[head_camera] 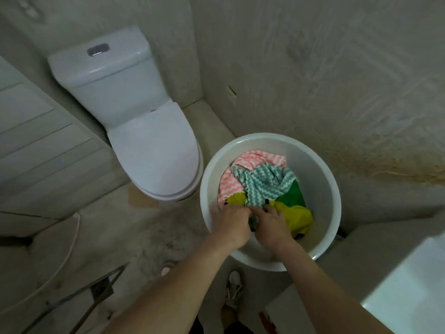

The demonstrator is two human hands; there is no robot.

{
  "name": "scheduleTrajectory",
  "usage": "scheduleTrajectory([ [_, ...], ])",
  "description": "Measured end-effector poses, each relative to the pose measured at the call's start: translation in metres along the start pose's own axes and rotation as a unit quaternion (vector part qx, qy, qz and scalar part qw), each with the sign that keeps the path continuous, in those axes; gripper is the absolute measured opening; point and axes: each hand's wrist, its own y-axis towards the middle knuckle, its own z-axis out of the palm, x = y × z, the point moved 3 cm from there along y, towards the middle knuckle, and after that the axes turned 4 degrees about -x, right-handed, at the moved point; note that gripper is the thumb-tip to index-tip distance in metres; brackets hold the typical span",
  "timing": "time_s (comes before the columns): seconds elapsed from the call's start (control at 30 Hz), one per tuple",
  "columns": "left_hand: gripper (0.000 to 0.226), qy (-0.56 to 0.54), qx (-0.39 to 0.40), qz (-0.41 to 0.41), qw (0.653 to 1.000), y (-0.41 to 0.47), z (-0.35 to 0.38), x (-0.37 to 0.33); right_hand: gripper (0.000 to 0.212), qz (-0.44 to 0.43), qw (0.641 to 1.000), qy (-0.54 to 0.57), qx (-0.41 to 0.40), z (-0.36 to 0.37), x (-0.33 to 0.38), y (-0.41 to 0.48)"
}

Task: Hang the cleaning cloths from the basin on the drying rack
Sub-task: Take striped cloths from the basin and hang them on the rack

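A round white basin [322, 169] sits on the floor by the wall. Inside lies a heap of cloths: a pink-and-white zigzag cloth [231, 179], a teal-and-white zigzag cloth [265, 182], a plain green cloth [292, 195] and a yellow cloth [297, 215]. Both my hands reach into the near side of the basin. My left hand [232, 224] is closed on the near edge of the teal cloth. My right hand [271, 225] pinches the same teal cloth beside it, fingers over the yellow cloth. No drying rack shows clearly.
A white toilet [154, 150] with its lid down stands left of the basin. A white hose [69, 251] and thin metal bars [96, 292] lie at the lower left floor. A white appliance [409, 292] fills the lower right. My shoe [234, 285] is under the basin's edge.
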Motion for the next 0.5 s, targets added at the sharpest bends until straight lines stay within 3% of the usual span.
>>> scheduleTrajectory([
  [0.1,0.029,0.023,-0.027,-0.029,0.999,0.018,0.007,0.005,0.045,0.015,0.999,-0.030,-0.021,0.012,-0.003,0.008],
  [0.23,0.055,0.011,-0.064,-0.066,0.996,0.039,0.007,0.025,0.018,0.025,0.989,0.032,-0.145,0.003,-0.009,0.014],
  [0.37,0.032,-0.101,-0.095,-0.142,0.980,0.052,0.001,0.031,0.013,0.054,0.966,0.169,-0.186,-0.020,-0.017,0.010],
  [0.43,0.021,-0.209,-0.152,-0.185,0.948,0.052,-0.003,0.032,0.011,0.055,0.948,0.242,-0.200,-0.034,-0.017,0.006],
  [0.5,0.013,-0.293,-0.173,-0.219,0.914,0.049,-0.007,0.031,0.011,0.071,0.907,0.362,-0.205,-0.048,-0.015,-0.001],
])
